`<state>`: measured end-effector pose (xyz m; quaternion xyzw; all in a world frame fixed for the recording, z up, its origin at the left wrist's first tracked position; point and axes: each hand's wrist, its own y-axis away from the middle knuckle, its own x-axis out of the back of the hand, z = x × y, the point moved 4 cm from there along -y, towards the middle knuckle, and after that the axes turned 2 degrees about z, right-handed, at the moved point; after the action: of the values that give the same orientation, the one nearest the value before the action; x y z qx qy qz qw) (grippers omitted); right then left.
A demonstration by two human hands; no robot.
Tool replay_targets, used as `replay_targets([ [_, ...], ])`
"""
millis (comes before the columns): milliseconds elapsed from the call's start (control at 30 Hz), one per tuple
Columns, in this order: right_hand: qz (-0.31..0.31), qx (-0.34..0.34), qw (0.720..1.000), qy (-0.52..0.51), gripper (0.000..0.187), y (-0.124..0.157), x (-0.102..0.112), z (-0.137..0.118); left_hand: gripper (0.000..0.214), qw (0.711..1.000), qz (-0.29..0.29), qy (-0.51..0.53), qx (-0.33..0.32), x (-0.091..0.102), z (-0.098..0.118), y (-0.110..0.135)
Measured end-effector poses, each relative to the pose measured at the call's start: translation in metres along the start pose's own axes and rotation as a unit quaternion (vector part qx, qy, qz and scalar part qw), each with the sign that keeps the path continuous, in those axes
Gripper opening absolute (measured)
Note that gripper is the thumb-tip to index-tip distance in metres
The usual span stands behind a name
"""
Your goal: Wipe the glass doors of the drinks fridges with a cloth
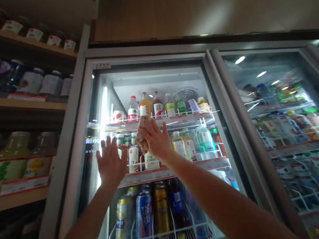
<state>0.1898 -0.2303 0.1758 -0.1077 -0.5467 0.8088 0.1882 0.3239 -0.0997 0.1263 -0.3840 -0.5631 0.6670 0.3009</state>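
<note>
My right hand (158, 140) presses a crumpled, brownish cloth (143, 134) against the glass door (154, 72) of a drinks fridge. Its fingers lie over the cloth, which sticks out past them on the left. To the left, my left hand (111, 162) is raised with fingers spread and nothing in it. Its palm faces the same glass; whether it touches the pane I cannot tell. Behind the door, bottles such as an orange one (144, 106) stand on the upper shelf. Cans, among them a blue one (144, 220), fill the wire rack below.
A second fridge door (270, 85) with more drinks stands to the right, past a metal frame (230, 119). On the left, wooden shelves (18, 102) hold jars and bottles. A brown panel (165, 12) runs above the fridges.
</note>
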Motion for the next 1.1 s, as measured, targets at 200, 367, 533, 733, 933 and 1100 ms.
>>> replay_targets([
  [200, 0.05, -0.241, 0.966, 0.078, 0.046, 0.018, 0.049, 0.175, 0.064, 0.998, -0.011, -0.049, -0.03, 0.0, 0.011, 0.003],
  [367, 0.067, -0.22, 0.971, 0.071, 0.046, 0.002, 0.032, 0.14, 0.062, 0.992, -0.036, -0.037, -0.118, -0.01, 0.035, -0.037],
  [533, 0.027, -0.035, 0.998, 0.041, 0.047, -0.033, -0.01, 0.039, 0.068, 0.991, -0.052, -0.027, -0.122, -0.03, 0.06, -0.071],
  [733, 0.044, -0.161, 0.983, 0.075, 0.048, 0.008, 0.024, 0.145, 0.068, 0.991, -0.043, -0.02, -0.124, -0.034, 0.056, -0.066],
  [933, 0.097, -0.273, 0.954, 0.08, 0.049, 0.037, 0.034, 0.181, 0.067, 0.99, -0.031, -0.026, -0.132, -0.031, 0.057, -0.065],
  [1100, 0.031, -0.079, 0.995, 0.054, 0.047, 0.056, 0.022, 0.144, 0.066, 0.991, -0.043, -0.023, -0.128, -0.029, 0.059, -0.063],
])
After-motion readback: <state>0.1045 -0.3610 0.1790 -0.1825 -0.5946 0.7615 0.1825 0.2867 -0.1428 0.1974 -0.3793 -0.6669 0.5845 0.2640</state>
